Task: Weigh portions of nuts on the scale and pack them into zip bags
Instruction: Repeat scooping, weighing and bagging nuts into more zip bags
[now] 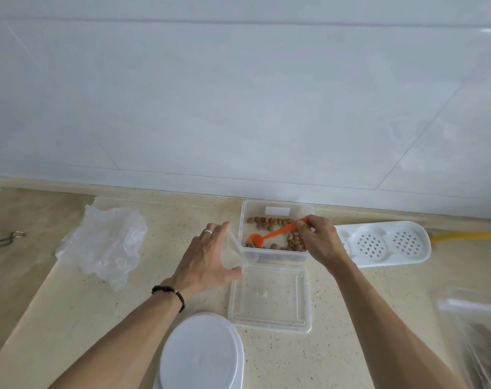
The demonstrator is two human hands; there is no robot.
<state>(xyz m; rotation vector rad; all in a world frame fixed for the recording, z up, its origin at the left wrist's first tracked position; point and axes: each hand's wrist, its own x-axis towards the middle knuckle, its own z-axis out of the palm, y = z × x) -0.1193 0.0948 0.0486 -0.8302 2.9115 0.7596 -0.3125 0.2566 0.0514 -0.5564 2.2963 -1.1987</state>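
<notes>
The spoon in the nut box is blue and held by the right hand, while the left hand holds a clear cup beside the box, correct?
Not quite. The head view shows the spoon is orange, not blue. The rest holds: the right hand pinches its handle over the nut box, and the left hand holds the clear cup beside it.

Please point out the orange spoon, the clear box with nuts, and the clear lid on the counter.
orange spoon (278,233): head view, middle of its handle.
clear box with nuts (275,256): head view, near wall.
clear lid (269,297): head view, flat centre.
</notes>
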